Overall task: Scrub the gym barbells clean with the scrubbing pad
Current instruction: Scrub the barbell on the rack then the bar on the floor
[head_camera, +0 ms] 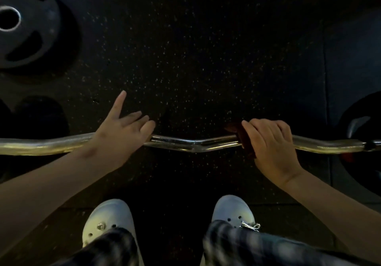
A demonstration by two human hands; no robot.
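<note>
**Pad wrapped on curl bar, other hand steadying**

The barbell (pixel 193 143), a cambered chrome curl bar, runs left to right across the view just ahead of my feet. The scrubbing pad (pixel 237 130), dark reddish-brown, is folded over the bar just right of the middle bend, so it covers the top and both sides of the tube at once.

My right hand (pixel 272 144) is clamped round pad and bar together. The fingers curl over the far side and the thumb lies along the pad's near edge. I judge this grip lets me slide or twist the pad along the shaft with pressure all round.

My left hand (pixel 119 137) sits on the bar left of the bend, palm down. Its fingers (pixel 118 102) are spread and straight, gripping nothing. It looks like bracing, to keep the bar from rolling while the right hand scrubs.

The chrome between my hands is shiny; the outer stretches look duller, though the light is too dim to say whether that is dirt or knurling.

A black plate (pixel 358 133) sits at the bar's right end. Another weight plate (pixel 31 24) lies flat on the speckled rubber floor (pixel 185 59), far left. My white clogs (pixel 109 220) and plaid trousers (pixel 257 245) are nearest the camera.
</note>
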